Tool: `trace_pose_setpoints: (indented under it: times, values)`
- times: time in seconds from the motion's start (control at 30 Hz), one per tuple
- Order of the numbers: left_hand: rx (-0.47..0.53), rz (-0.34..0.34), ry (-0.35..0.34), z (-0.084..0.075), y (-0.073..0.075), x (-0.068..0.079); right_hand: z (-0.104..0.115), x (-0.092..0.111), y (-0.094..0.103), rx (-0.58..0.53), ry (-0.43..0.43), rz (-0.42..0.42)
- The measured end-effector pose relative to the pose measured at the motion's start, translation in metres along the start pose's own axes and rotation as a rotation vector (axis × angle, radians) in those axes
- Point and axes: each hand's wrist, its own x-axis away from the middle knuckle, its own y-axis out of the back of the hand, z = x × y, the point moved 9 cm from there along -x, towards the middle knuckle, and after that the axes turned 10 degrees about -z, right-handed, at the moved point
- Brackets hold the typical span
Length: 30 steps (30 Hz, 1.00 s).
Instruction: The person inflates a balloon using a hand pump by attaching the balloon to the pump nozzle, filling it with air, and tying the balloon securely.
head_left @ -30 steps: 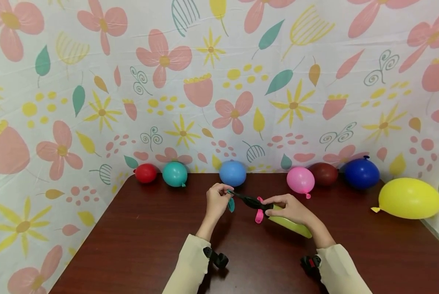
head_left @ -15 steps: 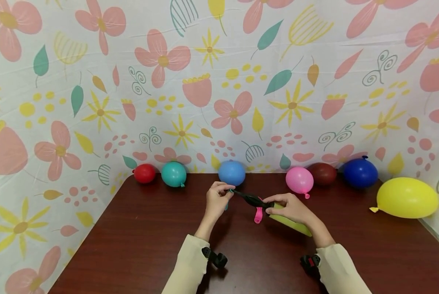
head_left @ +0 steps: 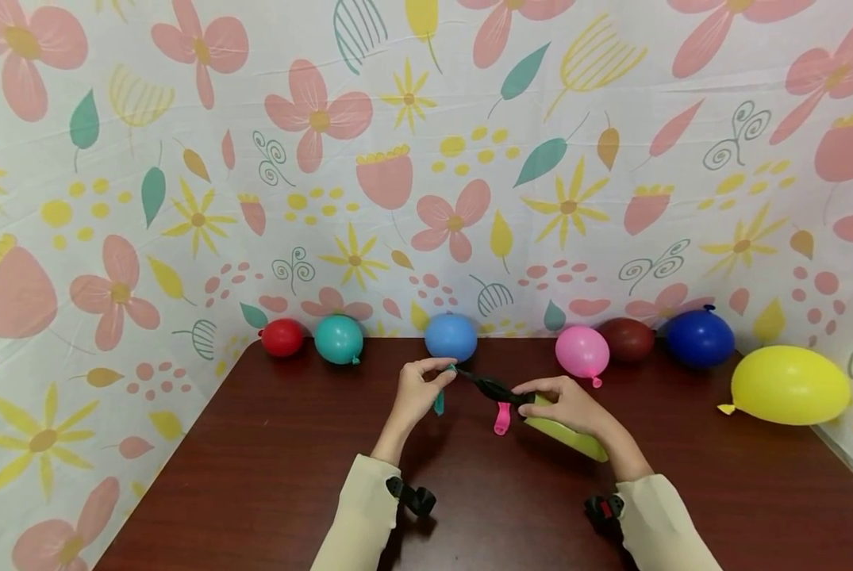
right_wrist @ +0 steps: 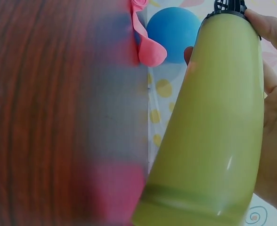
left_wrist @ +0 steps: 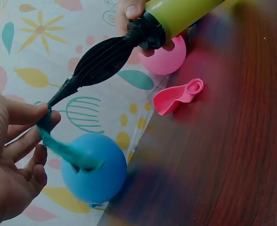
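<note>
My left hand pinches the neck of a limp teal balloon between thumb and index finger, at the tip of a black pump nozzle. How far the neck sits over the tip is hidden by the fingers. The flat balloon dangles below them. My right hand grips the yellow-green balloon pump by the black collar at its front end, holding it slanted above the table. A deflated pink balloon lies below the nozzle on the table.
Along the back edge of the dark wooden table sit inflated balloons: red, teal, light blue, pink, maroon and dark blue. A large yellow balloon lies at the right. Behind hangs a flowered cloth.
My left hand has shifted slightly left, and the limp teal balloon now hangs on the left of the fingertips instead of the right. My right hand and the pump have hardly moved.
</note>
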Motion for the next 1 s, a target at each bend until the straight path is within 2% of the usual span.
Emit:
trace_pose_setpoints:
  times: [0.2, 0.33, 0.63, 0.9, 1.0]
  values:
    - [0.055, -0.038, -0.021, 0.000, 0.003, -0.003, 0.001, 0.000, -0.001, 0.007, 0.012, 0.009]
    - [0.054, -0.032, -0.020, 0.000, 0.003, -0.003, 0.001, 0.000, 0.000, 0.014, 0.010, 0.011]
    - [0.023, 0.059, -0.018, -0.003, -0.003, 0.000, 0.003, 0.001, 0.000, -0.001, 0.013, 0.017]
    - [-0.003, 0.198, -0.023, -0.008, -0.012, 0.008, 0.003, 0.001, -0.006, -0.029, 0.044, 0.042]
    - [0.001, 0.218, -0.013, -0.008, -0.014, 0.009, 0.005, 0.000, -0.007, -0.035, 0.052, 0.046]
